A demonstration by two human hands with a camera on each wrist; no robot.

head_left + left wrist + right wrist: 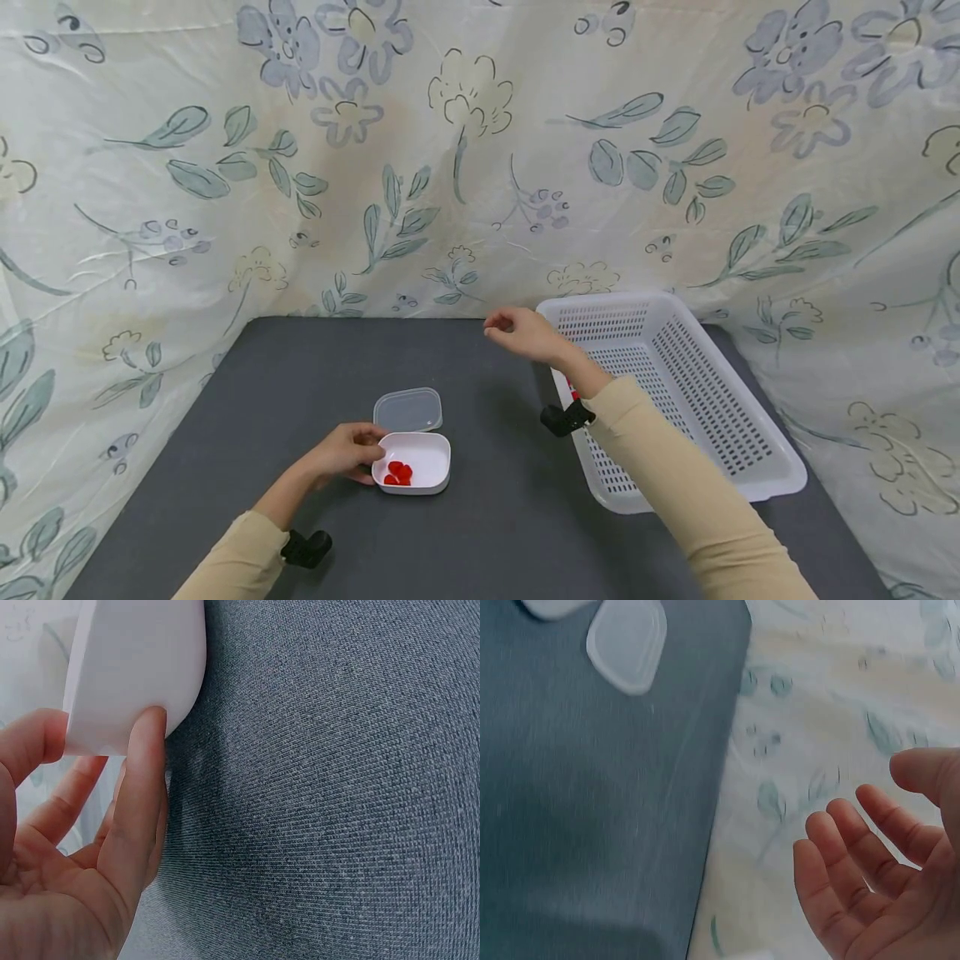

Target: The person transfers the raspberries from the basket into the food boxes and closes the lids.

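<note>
Grey table (487, 533): white box (423, 462) between left hand (345, 452) fingers (142, 795).

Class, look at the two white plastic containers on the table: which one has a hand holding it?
The small white box with red pieces inside, held at its edge by the left hand. The big slotted basket sits untouched; the right hand hovers empty beside it.

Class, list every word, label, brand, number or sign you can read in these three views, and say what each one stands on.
None: no readable text in any view.
White container: no label or lettering.
Clear lid: plain.
White basket: no markings; a small red-and-white thing shows inside beside the sleeve, too small and hidden to read.
Floral cloth: only a printed pattern.
</note>
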